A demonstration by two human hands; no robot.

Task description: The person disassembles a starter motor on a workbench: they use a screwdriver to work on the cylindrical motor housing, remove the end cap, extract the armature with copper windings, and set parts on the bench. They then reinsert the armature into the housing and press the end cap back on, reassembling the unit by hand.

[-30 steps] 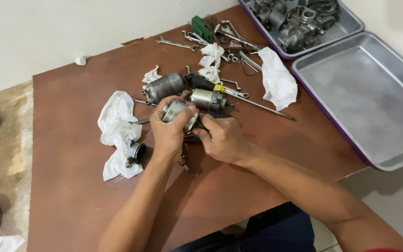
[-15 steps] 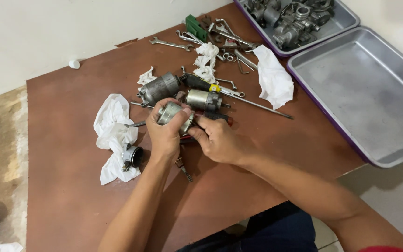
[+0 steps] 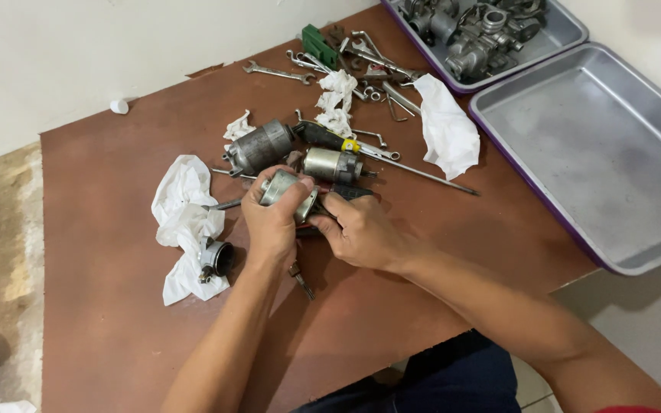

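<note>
My left hand (image 3: pixel 273 222) grips a small grey metal motor part (image 3: pixel 281 185) over the middle of the brown table (image 3: pixel 101 229). My right hand (image 3: pixel 361 229) is closed on a dark-handled tool (image 3: pixel 350 191) pressed against that part; its tip is hidden between the hands. Just beyond them lie a grey cylindrical motor housing (image 3: pixel 262 147) and a shiny armature cylinder (image 3: pixel 332 164). A screwdriver (image 3: pixel 380 157) with a dark handle and yellow band lies behind the armature.
Crumpled white rags (image 3: pixel 185 210) (image 3: pixel 445 126) lie left and right of the parts. A small round cap piece (image 3: pixel 214 258) sits on the left rag. Wrenches (image 3: pixel 273 73) and a green block (image 3: pixel 317 42) are at the back. Two metal trays (image 3: pixel 598 153) (image 3: pixel 483 30) stand right.
The hands stay locked on the same part and tool, with small finger shifts. The camera has drifted, so the scene sits slightly lower and left.
</note>
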